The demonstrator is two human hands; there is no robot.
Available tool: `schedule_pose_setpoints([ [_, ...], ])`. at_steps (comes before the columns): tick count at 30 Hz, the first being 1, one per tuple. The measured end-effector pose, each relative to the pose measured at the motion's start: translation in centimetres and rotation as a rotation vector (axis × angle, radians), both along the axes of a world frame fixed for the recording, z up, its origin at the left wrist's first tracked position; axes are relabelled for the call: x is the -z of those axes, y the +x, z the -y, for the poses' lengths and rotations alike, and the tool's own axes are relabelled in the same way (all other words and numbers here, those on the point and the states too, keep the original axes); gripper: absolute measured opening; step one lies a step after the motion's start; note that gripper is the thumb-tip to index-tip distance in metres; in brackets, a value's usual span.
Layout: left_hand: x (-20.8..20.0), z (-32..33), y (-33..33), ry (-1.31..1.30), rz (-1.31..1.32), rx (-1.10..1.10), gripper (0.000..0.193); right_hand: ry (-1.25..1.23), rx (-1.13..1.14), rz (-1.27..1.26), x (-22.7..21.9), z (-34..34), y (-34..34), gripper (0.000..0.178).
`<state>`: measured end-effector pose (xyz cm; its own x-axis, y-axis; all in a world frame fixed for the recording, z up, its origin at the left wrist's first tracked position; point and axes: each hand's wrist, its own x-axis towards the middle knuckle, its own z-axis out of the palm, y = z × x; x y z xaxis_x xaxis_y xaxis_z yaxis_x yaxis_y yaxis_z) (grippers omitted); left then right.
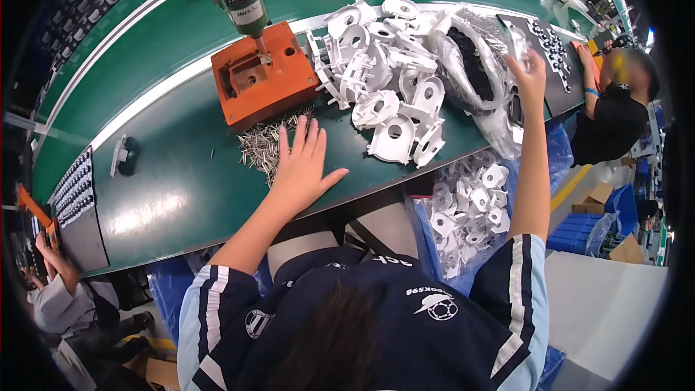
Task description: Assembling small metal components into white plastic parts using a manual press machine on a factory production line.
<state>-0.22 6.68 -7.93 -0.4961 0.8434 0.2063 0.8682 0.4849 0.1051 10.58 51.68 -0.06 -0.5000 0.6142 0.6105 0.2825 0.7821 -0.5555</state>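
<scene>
My left hand lies palm down with its fingers spread, the fingertips at a heap of small metal pins on the green worktable. Just beyond the heap stands an orange block fixture with a hollow in its top. The tip of a green press comes down over it. My right hand is raised on the right, fingers apart, beside a clear plastic bag with black parts inside. Between the fixture and the bag, white plastic brackets are piled up.
Below the table edge, a blue-lined container holds more white brackets. A single white part stands at the left. Dark sheets with rows of small parts lie at both ends. Co-workers sit at far left and right.
</scene>
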Motion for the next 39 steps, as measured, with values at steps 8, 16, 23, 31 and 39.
schedule_pose_setpoints([
  [8,-4.3,4.5,-7.0,0.806,0.345,-0.596,0.044,0.089,-0.452,0.289,0.4,11.4,-9.7,0.043],
  [16,-1.9,4.0,-18.7,0.863,1.136,-0.58,0.051,-0.04,-0.487,0.413,0.1,12.0,-10.4,0.065],
  [23,-1.5,4.5,-19.5,0.895,1.228,-0.477,0.041,0.143,-0.625,0.154,-1.0,18.9,-7.6,0.05],
  [31,-1.4,5.9,-20.6,0.997,1.196,-0.536,0.052,0.132,-0.852,0.417,5.6,31.9,-6.2,0.08],
  [39,-1.6,8.1,-20.7,0.992,1.143,-0.512,0.047,0.202,-0.767,0.464,8.7,32.5,-8.4,0.093],
])
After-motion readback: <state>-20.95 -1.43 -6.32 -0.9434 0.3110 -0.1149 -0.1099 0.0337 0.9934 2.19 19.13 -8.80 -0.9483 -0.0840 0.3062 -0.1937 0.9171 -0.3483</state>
